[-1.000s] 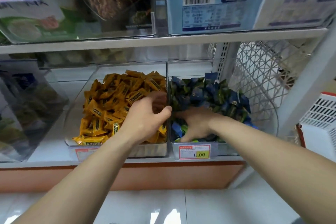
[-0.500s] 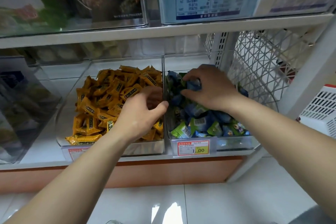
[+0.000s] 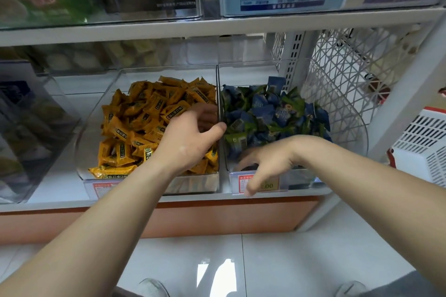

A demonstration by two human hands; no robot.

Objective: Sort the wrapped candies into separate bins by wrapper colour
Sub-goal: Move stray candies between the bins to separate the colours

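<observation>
Shelf carries two clear bins, side by side. Left bin holds yellow candies. Right bin, at its 3 o'clock, holds blue and green candies, mixed. Both forearms enter from 6 o'clock. Left hand is palm-down at the yellow pile's 3 o'clock edge, thumb at the divider, fingers curled into the candies; can't tell if they grip one. Right hand droops over the right bin's front rim, fingers loose and spread, holding nothing, one fingertip over the price tag.

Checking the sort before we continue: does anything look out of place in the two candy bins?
Yes. The right bin mixes green candies with blue candies, unsorted. The left bin shows only yellow candies. Nothing looks spilled.
</observation>
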